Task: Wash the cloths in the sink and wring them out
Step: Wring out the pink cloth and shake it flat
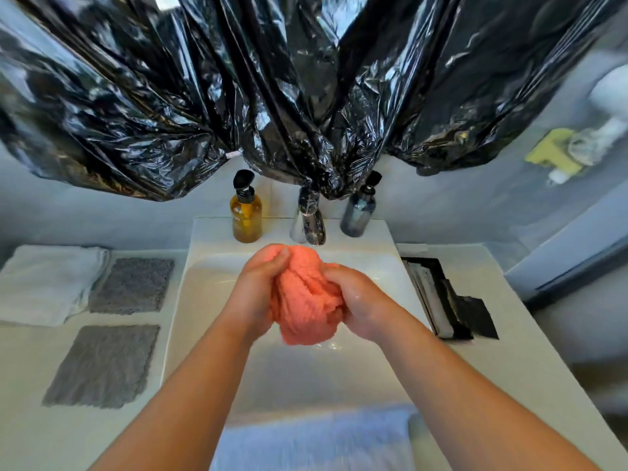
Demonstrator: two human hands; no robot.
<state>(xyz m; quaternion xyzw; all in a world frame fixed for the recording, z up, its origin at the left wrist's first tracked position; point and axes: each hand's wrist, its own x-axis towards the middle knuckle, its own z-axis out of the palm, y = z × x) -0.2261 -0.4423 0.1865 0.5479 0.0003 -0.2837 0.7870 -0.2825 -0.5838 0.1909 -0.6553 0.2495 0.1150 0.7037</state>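
Left grip (258,287) and right grip (362,302), both curled tight round a bunched coral cloth (306,300). They hold it between them above the basin of the white sink (210,300), just in front of the chrome faucet (311,224). The left fingers wrap over the cloth's top, the right fingers clasp its right flank, and its lower end hangs free. The basin lies open beneath and to either side of the hands.

On the sink's back ledge, an amber pump bottle (246,215) and a dark pump bottle (358,212) flank the faucet, each just beside it. On the worktop (27,385) to the left, two grey cloths (132,285) (102,365) lie flat, apart from the sink's edge. The farther one overlaps a folded white towel (44,283). To the right, a black tray (438,300) sits near the sink's edge. A pale blue towel (312,440) lies along the near edge, between the forearms. Black plastic sheeting (306,79) hangs behind, and its lowest folds reach the faucet's top.
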